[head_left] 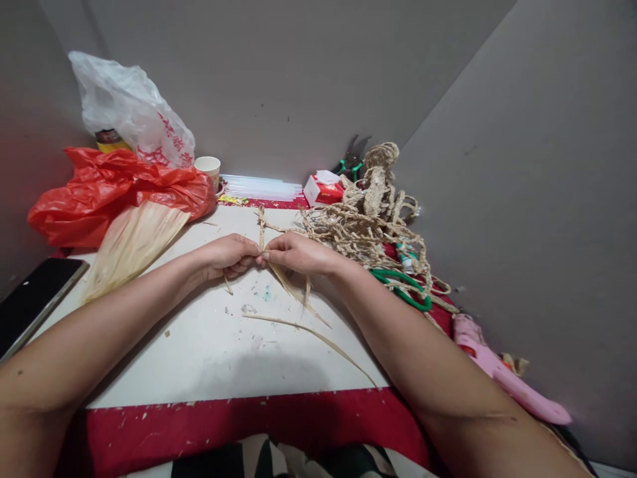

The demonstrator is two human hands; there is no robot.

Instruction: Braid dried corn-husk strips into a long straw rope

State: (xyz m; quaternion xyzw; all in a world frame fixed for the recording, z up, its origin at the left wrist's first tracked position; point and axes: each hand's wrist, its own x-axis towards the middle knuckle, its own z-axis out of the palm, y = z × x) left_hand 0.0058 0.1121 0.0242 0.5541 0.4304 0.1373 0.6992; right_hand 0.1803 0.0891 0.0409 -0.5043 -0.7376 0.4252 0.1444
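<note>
My left hand (230, 255) and my right hand (294, 253) meet over the white board (209, 358), fingertips nearly touching. Both pinch the lower end of a short braid (262, 229) of dry husk strips. Loose husk strips (293, 289) hang from under my right hand toward the board, and a short end pokes out below my left. One long thin husk strip (318, 334) lies apart, nearer to me. Beyond my right hand spreads a tangled heap of braided cord (358, 229); the braid seems to run toward it. My fingers hide the exact grip.
At the left lie a phone (37, 299), a sheaf of husk (132, 249), a red plastic bag (114, 192) and a white bag (132, 106). A paper cup (208, 169), glue sticks (263, 187), tissue pack (323, 190), green-handled scissors (398, 287) and pink glue gun (507, 375) line the edges.
</note>
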